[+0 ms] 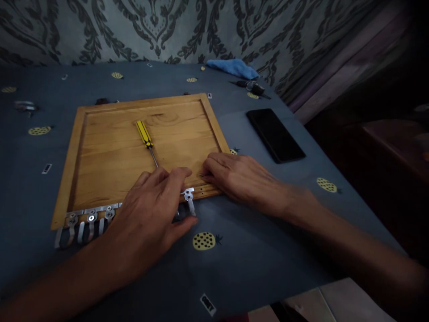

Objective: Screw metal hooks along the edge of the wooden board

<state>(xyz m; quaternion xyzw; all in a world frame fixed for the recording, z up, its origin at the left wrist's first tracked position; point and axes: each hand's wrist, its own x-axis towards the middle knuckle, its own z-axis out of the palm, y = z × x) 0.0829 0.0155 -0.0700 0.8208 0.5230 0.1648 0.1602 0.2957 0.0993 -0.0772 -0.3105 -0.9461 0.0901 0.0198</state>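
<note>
A shallow wooden panel with a raised frame [120, 165] lies on the table. Along its front edge runs a metal hook rail [91, 218], fixed with screws at the left; its middle is hidden under my left hand [150, 214]. That hand curls over the rail, fingers above and thumb below, close to the rightmost hook [189, 197]. At the front right corner, the fingertips of my right hand [234, 174] pinch a small screw-like metal piece [201, 175] just above the panel. A yellow and black screwdriver [144, 134] rests inside the frame, its tip hidden behind my left hand.
A black phone [275, 135] lies right of the panel. Behind it are a dark pointed tool [251, 86] and a blue cloth [233, 68]. A small blurred metal piece [26, 106] sits at far left. The patterned wall [157, 31] borders the table's back.
</note>
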